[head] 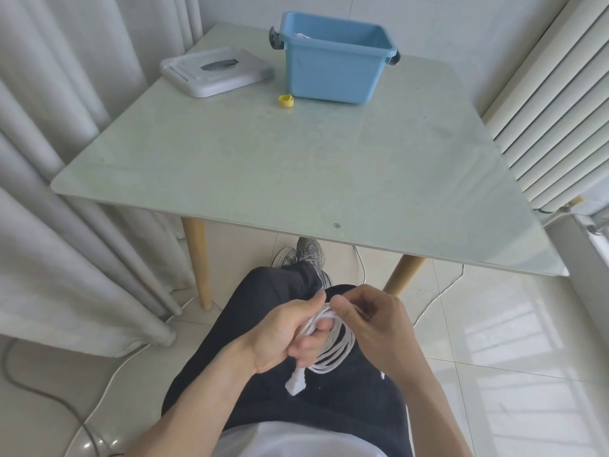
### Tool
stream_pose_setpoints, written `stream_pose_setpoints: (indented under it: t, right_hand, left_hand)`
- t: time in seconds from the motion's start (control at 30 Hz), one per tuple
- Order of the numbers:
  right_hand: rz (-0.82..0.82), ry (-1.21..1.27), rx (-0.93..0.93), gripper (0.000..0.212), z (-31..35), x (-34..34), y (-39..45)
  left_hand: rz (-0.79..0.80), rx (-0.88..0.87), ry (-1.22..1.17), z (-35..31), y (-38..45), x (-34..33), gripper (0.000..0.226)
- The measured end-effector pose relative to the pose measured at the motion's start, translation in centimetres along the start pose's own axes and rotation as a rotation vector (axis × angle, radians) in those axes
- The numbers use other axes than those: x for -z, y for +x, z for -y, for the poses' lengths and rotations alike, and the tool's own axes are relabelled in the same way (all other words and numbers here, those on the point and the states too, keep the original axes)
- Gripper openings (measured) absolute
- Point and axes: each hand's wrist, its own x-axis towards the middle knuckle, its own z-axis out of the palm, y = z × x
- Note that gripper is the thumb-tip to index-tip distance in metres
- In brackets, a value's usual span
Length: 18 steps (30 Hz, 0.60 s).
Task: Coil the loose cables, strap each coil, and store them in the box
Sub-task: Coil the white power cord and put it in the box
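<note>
Head view: risk is the white cable coil [333, 344] springing apart over the lap, since the left hand [290, 328] grips only one side of its loops and the right hand [369, 321] pinches a strand at the top, while the yellow strap [285, 100] lies far off by the blue box [333, 61]. Coil looks thin, several uneven loops, plug end dangling below.

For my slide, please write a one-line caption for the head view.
Both hands, left and right, wind a white cable coil above the lap, before the glass table.
</note>
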Motion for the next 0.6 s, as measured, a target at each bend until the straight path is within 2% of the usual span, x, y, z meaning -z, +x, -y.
stream_pose_setpoints:
  t: [0.1,0.23,0.4,0.5,0.6]
  right_hand:
    - [-0.012,0.019,-0.072,0.031,-0.1,-0.2,0.1]
    - [0.106,-0.061,-0.023,0.051,-0.3,0.3,-0.1]
    - [0.149,-0.026,-0.111,0.046,-1.0,1.1,-0.4]
    - [0.173,-0.108,-0.113,0.032,-1.3,1.4,-0.3]
    - [0.274,-0.159,-0.180,0.031,-1.2,1.5,-0.3]
  left_hand:
    - [-0.071,0.008,-0.018,-0.1,0.0,-0.2,0.044]
    - [-0.145,-0.015,-0.170,-0.1,-0.1,0.1,0.044]
    - [-0.311,-0.163,-0.628,-0.5,0.1,2.3,0.042]
    - [-0.392,-0.283,-0.797,-0.8,0.0,3.1,0.041]
    - [-0.449,-0.362,-0.911,-0.4,0.0,3.5,0.042]
